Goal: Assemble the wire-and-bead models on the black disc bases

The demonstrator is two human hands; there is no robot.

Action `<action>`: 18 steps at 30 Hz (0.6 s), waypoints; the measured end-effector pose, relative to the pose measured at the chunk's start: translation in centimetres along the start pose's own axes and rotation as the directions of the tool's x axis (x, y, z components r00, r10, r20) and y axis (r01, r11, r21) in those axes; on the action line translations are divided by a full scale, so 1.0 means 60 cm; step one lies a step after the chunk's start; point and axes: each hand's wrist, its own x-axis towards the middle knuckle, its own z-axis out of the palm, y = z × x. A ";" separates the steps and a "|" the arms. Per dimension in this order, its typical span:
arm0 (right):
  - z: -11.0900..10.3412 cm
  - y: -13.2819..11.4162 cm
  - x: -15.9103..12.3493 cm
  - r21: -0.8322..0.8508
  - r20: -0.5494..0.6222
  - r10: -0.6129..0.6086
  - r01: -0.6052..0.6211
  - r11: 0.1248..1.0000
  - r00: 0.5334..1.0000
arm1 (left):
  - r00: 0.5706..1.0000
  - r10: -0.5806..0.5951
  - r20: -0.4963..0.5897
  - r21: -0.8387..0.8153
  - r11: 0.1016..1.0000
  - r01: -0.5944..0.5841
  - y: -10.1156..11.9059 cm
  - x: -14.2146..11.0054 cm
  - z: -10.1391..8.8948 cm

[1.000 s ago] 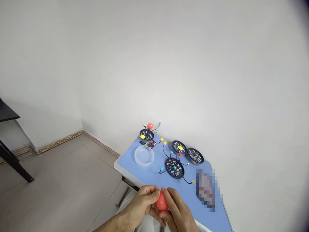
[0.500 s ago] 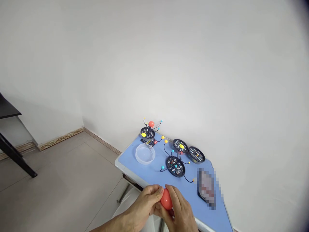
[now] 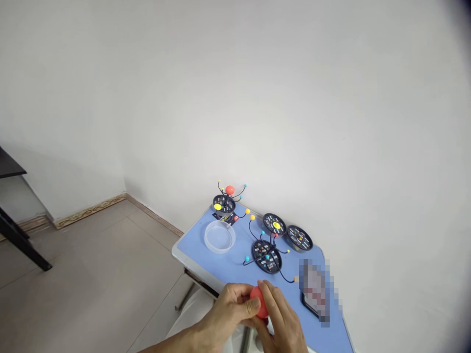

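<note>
Between my two hands, over the near edge of the table, is a glossy red ball (image 3: 260, 300). My left hand (image 3: 235, 309) grips it from the left, with the thumb pressed across its front. My right hand (image 3: 281, 316) wraps it from the right, fingers over the top and side. The ball's underside is hidden by my fingers. Just beyond lies a planet model (image 3: 267, 256), a round black base with curved black arms tipped by small yellow, blue and red balls. Farther back left stands a similar model (image 3: 224, 203) topped with a red ball.
A clear round plastic lid (image 3: 220, 237) rests on the blue table (image 3: 195, 245), left of the nearer model. Two round black discs (image 3: 274, 224) sit along the back edge by the wall. A blurred-out flat device (image 3: 314, 291) lies at right. A dark piece of furniture (image 3: 13, 164) stands far left.
Both hands have shifted slightly right with the red ball. My left thumb has slid farther across the ball, covering more of it. The things on the table stay put.
</note>
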 end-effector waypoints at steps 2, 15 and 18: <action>-0.003 0.005 -0.006 0.046 0.027 -0.010 0.009 0.999 1.000 | 0.998 -0.060 0.011 0.000 0.998 0.060 -0.003 0.006 -0.008; -0.050 0.015 0.002 0.640 0.189 0.625 -0.578 0.507 0.758 | 0.998 0.064 0.024 0.460 0.885 -0.068 -0.004 0.026 0.017; -0.055 0.025 0.006 0.721 0.262 0.665 -0.600 0.347 0.699 | 0.991 0.126 -0.037 0.554 0.828 -0.084 -0.015 0.031 0.021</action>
